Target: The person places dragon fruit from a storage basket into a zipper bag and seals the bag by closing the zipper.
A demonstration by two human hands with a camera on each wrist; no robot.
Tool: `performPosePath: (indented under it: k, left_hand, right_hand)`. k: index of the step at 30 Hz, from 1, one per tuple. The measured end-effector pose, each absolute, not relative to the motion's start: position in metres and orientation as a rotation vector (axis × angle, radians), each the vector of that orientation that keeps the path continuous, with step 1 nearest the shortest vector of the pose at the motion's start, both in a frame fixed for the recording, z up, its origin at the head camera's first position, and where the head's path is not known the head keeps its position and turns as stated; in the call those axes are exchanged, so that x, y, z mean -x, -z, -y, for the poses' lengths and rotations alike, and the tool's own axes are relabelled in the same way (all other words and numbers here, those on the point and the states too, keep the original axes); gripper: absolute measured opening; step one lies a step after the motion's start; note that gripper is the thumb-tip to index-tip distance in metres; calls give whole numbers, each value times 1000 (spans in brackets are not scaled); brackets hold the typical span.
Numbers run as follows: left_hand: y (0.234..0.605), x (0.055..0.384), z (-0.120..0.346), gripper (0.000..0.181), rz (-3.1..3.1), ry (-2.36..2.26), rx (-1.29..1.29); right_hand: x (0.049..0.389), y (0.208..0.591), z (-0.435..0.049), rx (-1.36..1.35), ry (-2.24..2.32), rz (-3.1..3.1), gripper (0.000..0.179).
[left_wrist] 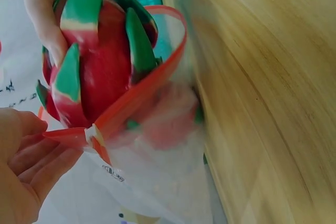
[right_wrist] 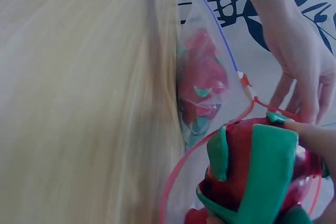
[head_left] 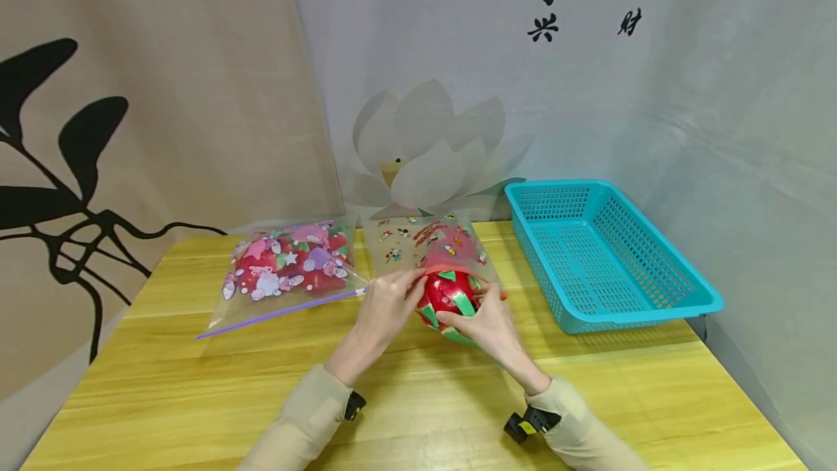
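Note:
A red toy dragon fruit with green scales sits at the mouth of a clear zip bag printed with small cartoon figures. My right hand grips this fruit from the right side, thumb across its front. With fingers and thumb, my left hand pinches the bag's orange-red zip edge beside the slider, and the mouth gapes around the fruit. Another red and green fruit shows through the plastic, deeper inside the bag. The fruit's far side is hidden in the head view.
At left lies a clear bag with pink and purple prints and a purple zip edge, filled with several red and green fruits. A blue perforated basket stands at right on the wooden table. Behind hangs a printed curtain.

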State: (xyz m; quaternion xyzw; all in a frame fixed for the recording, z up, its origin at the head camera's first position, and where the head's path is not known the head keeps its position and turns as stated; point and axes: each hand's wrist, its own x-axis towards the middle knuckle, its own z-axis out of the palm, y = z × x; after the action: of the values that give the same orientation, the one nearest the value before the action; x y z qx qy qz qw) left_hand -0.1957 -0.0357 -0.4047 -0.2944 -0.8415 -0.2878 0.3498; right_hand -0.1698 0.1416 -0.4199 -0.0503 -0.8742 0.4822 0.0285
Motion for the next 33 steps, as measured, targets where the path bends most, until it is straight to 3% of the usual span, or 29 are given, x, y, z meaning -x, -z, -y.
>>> performPosePath:
  k: [6,15,22,27,33]
  left_hand:
    - [405,193,35,13,2172,718,759]
    - [408,192,39,14,2125,677,778]
    - [408,190,41,15,2123,645,783]
    - [407,189,42,16,2114,635,793]
    - [406,189,43,17,2164,669,779]
  right_hand:
    - [176,425,-131,114,-1537,2665,85]
    - [179,425,-123,2,-1383,2708,61]
    - [185,422,-118,-69,-1281,2733,62]
    - [192,416,-121,-97,-1242,2762,51]
    - [198,407,-129,-96,-1265,2809,66]
